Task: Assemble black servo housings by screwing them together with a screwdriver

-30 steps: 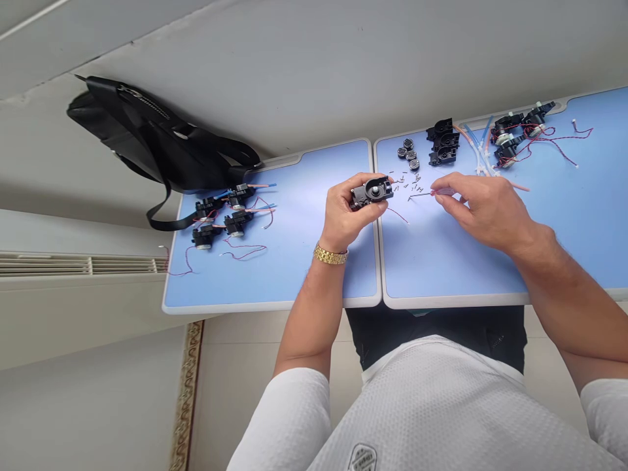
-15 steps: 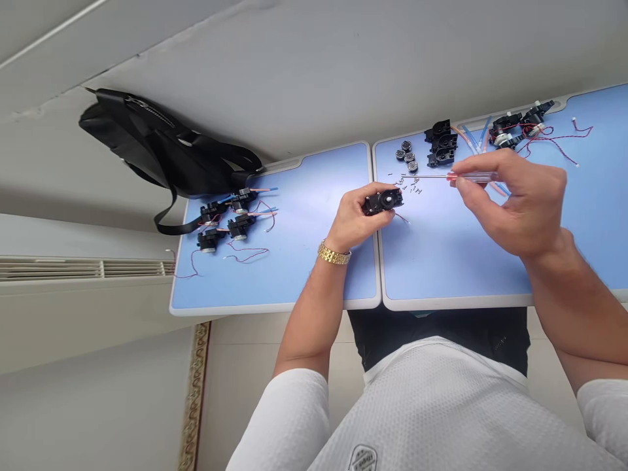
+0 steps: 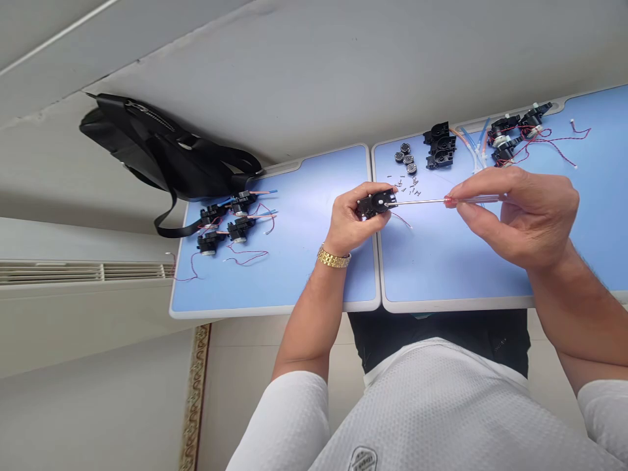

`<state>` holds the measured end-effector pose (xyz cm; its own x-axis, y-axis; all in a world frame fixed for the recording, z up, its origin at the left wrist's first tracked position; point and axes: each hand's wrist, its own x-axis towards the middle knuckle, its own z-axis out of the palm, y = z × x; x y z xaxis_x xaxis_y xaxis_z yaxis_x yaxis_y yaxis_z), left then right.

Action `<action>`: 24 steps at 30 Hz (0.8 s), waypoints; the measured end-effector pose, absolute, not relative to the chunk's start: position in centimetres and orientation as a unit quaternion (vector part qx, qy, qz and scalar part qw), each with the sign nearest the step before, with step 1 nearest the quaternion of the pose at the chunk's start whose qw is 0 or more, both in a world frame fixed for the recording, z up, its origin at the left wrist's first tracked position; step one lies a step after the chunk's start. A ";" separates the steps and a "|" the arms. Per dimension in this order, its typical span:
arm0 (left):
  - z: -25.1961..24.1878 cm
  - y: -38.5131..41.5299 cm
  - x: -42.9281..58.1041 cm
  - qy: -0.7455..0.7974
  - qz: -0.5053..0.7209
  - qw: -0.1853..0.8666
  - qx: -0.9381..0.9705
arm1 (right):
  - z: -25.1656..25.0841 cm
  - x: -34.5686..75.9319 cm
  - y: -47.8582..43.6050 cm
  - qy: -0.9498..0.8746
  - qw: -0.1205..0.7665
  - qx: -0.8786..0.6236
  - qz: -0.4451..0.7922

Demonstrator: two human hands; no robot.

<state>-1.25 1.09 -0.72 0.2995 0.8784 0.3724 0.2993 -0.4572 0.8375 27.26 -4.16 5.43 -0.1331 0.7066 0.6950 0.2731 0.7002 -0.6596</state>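
Note:
My left hand [image 3: 350, 222] grips a black plastic housing [image 3: 375, 204] above the seam between the desks. My right hand [image 3: 515, 216] pinches a screwdriver with a clear and red handle [image 3: 471, 199]. Its thin metal shaft [image 3: 422, 202] reaches the housing, with the tip at the housing's right side. Several tiny screws [image 3: 405, 186] lie scattered just beyond the housing. Near them sit several round black parts [image 3: 405, 157] and a stack of black housings [image 3: 440, 145]. Wired motor units lie at the far right [image 3: 515, 137] and on the left desk [image 3: 226, 229].
Two blue desks [image 3: 304, 261] stand side by side with white rims. A black bag [image 3: 167, 157] lies beyond the left desk, and a wall heater [image 3: 83, 273] sits further left. Blue and white tubes [image 3: 473, 147] lie at the far edge of the right desk.
My right hand has moved left and lowered the screwdriver from above the screws to the housing. My left hand has turned the housing and brought it slightly left.

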 end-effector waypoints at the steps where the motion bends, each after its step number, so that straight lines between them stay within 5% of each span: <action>1: -0.7 1.1 -1.3 0.402 0.436 0.331 0.734 | 5.5 27.3 -4.2 -0.731 0.557 -0.343 0.194; 8: -0.7 1.0 -1.4 0.402 0.435 0.325 0.737 | 5.7 27.3 -4.4 -0.744 0.487 -0.411 0.203; 24: -0.6 0.9 -1.3 0.392 0.445 0.327 0.736 | 5.4 27.4 -4.0 -0.770 0.521 -0.329 0.166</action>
